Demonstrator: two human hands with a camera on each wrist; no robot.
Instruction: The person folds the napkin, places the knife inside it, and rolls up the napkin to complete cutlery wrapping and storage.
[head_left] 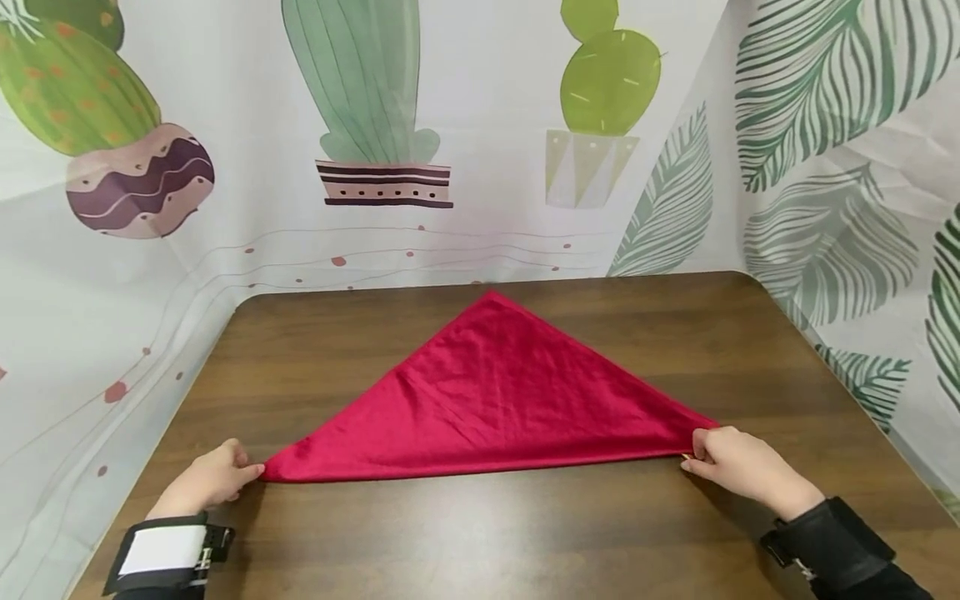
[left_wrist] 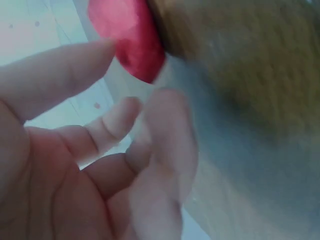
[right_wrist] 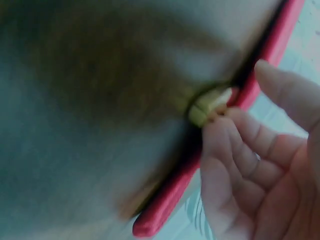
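Note:
A shiny red cloth (head_left: pixel 495 400), folded into a triangle, lies on the wooden table with its peak at the far side. My left hand (head_left: pixel 213 477) is at its left corner, thumb tip right at the point. In the left wrist view, the fingers of this hand (left_wrist: pixel 95 150) are spread apart beside the cloth's corner (left_wrist: pixel 135 45). The curled fingers of my right hand (head_left: pixel 746 467) grip the cloth near its right corner. A small yellowish piece (right_wrist: pixel 202 112), blurred, shows at those fingertips in the right wrist view, beside the cloth's folded edge (right_wrist: pixel 167 200).
The brown wooden table (head_left: pixel 480 533) has rounded far corners. Behind it hangs a white backdrop (head_left: pixel 495 183) printed with cacti and leaves, which also runs along both sides. Straps with black mounts wrap both wrists, the left one bearing a white patch (head_left: pixel 162 550).

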